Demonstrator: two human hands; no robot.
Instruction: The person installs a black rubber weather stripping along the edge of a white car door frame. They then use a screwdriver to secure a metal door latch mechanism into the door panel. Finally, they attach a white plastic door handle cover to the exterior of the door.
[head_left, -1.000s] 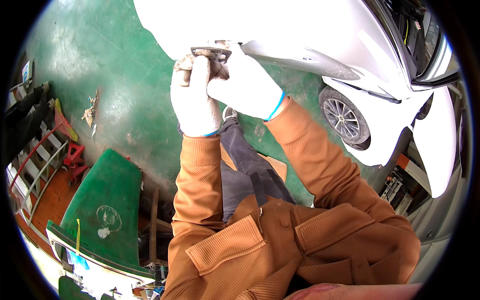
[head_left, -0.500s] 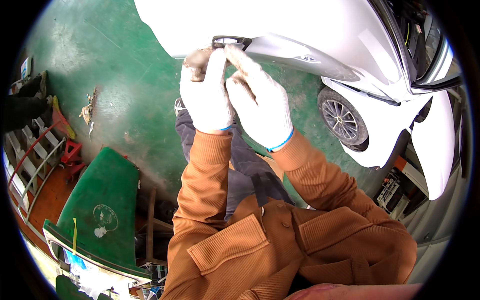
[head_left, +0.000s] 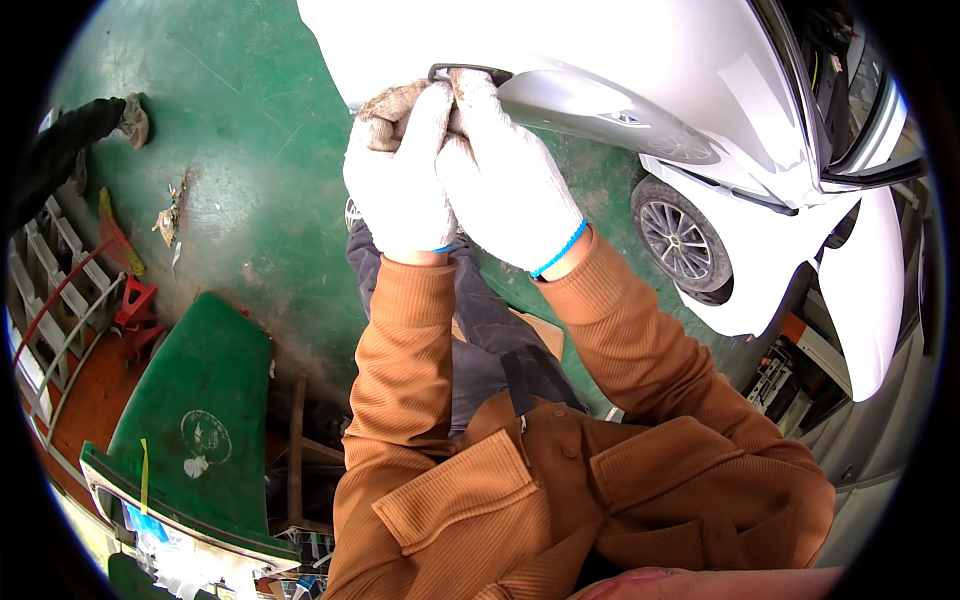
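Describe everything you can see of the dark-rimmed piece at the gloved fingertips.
The dark-rimmed piece is small. Its thin, gently curved upper rim shows black or dark grey, perhaps plastic, with a sliver of lighter surface below it at the left. It lies roughly crosswise in view, against the white car panel. Fingers of the gloved right hand overlap its middle and seem to touch it; the left hand is just below. Most of it is hidden, so whether it is attached cannot be told.

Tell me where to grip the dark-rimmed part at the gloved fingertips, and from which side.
Probably grip the dark-rimmed part by its right end, from the right: its thin rim shows there, while the right hand covers its middle.
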